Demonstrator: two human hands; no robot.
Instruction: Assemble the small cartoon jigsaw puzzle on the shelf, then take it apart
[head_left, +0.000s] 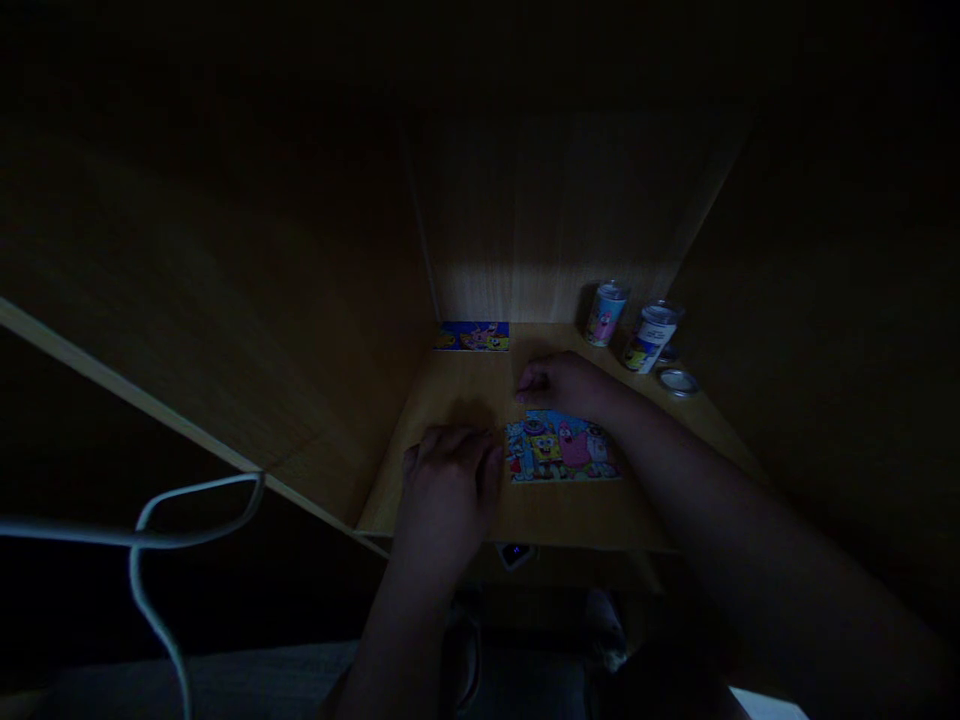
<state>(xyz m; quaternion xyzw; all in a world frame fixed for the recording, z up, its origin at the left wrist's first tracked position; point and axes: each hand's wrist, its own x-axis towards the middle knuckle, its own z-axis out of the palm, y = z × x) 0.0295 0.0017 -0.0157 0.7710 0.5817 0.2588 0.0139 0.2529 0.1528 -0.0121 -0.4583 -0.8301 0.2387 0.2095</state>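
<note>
Reaching over a pale wooden bench (457, 385), the left hand (450, 475) is curving down at the left edge of a colourful rectangular cardboard jigsaw puzzle (559, 447) showing SpongeBob and Patrick, which is lying flat near the bench's front edge, in the lower middle of the frame. Its curled fingers (491, 470) are sitting close together and appear to be touching the puzzle's edge, though the dim light is hiding whether they are pinching anything. The right hand (559, 385) is hovering just above the puzzle's top edge, its fingers (529, 382) bunched together and pointing left; whether they are clamped on a piece, I cannot tell. A long blue strip of printed cartoon puzzle (472, 336) is lying against the back wall, well apart from both hands. At the upper right, two white-lidded cartoon-printed plastic cups (604, 314) are standing upright beside the wall, with a round silver metal lid (679, 381) lying near them. A thin white cable (142, 535) is looping through the dark lower left.
</note>
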